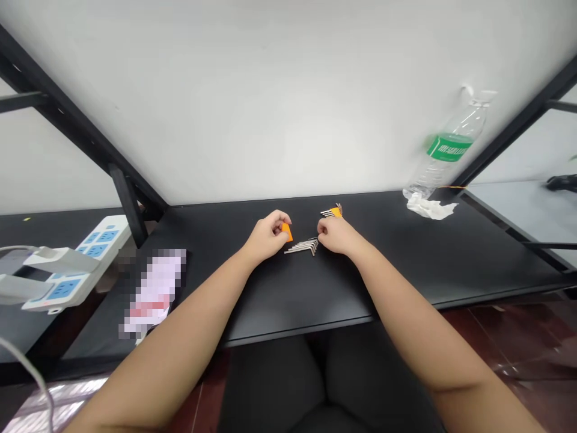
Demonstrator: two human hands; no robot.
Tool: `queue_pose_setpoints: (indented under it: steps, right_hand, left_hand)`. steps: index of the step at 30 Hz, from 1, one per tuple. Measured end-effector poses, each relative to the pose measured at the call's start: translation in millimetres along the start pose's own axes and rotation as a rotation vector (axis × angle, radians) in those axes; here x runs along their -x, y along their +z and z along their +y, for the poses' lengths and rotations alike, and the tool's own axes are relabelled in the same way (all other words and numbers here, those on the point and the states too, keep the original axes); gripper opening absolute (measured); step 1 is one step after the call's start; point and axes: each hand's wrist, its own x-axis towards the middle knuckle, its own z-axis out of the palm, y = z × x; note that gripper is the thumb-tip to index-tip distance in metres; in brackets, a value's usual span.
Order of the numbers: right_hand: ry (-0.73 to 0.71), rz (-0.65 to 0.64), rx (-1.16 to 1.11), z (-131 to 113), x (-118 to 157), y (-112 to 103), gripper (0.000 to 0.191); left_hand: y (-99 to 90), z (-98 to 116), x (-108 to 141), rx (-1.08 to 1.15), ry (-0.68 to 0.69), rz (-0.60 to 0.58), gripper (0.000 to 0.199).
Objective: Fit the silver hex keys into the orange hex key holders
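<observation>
My left hand point(269, 236) is closed on a small orange holder point(287, 231) above the black table. Just right of it, a row of loose silver hex keys point(303, 246) lies fanned out on the tabletop. The curled fingers of my right hand point(333, 234) are at the right end of that row, pinched at what seems to be a thin dark key point(313, 239); the fingertips are partly hidden. Behind my right hand lies a second orange holder point(336, 211) with several hex keys in it.
At the back right, a clear plastic bottle point(451, 147) with a green label stands near a crumpled white tissue point(430, 207). On the left are a blurred phone-like object point(155, 288) and a white power strip point(97, 249) with plugs. Black metal frame bars point(81, 123) flank the table point(279, 300).
</observation>
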Motion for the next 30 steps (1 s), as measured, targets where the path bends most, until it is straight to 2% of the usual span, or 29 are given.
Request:
queue_pose_setpoints:
  steps: [7,10,21,26,30]
  right_hand:
    - [-0.151,-0.055,-0.068,-11.8,8.5,2.9,0.004]
    - [-0.192,-0.08,-0.079,-14.6,12.3,3.8,0.012]
    - [-0.157,-0.038,-0.015,-10.7,2.4,6.5,0.008]
    - [-0.156,0.049,0.008,-6.5,1.3,2.9,0.015]
    - [-0.234,0.034,0.046,-10.9,5.1,0.2,0.007]
  left_hand:
    - [-0.7,-5.1,-2.5,0.021,-0.02,0.031,0.028]
    - [-0.3,-6.1,-2.8,0.015,-0.01,0.035,0.028]
    - [0.0,-6.2,-2.5,0.03,-0.02,0.02,0.033]
    - [0.9,-19.2,-7.4,0.027,-0.023,0.121,0.034]
    - [0.2,-26.9,-11.4,0.171,-0.091,0.163,0.034]
